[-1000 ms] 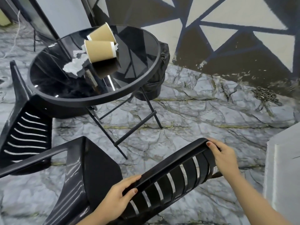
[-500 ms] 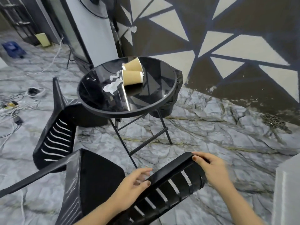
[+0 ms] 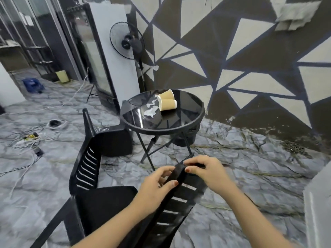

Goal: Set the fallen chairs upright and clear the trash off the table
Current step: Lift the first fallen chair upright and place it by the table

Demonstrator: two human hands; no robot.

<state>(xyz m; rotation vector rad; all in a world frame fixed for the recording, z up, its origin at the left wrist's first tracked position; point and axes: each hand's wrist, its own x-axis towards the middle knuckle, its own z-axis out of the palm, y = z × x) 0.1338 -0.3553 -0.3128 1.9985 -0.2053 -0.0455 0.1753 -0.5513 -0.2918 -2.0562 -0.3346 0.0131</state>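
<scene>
A black plastic chair (image 3: 107, 208) lies tipped in front of me, its slatted backrest rising toward my hands. My left hand (image 3: 157, 183) and my right hand (image 3: 209, 172) both grip the top rail of that backrest. A second black chair (image 3: 100, 145) lies on its side to the left of the round black glass table (image 3: 195, 120). On the table two tan paper cups (image 3: 167, 102) lie on their sides, with crumpled white paper (image 3: 151, 109) beside them.
A black bin (image 3: 184, 138) stands under the table's far side. A standing fan (image 3: 128, 42) and a glass-door fridge (image 3: 105, 56) are by the patterned wall. Cables (image 3: 30, 138) litter the marble floor at left. A grey-white block (image 3: 317, 208) stands at right.
The chair's backrest has come up and my hands have drawn closer together on its top rail. My view has risen and pulled back, so the table looks farther away.
</scene>
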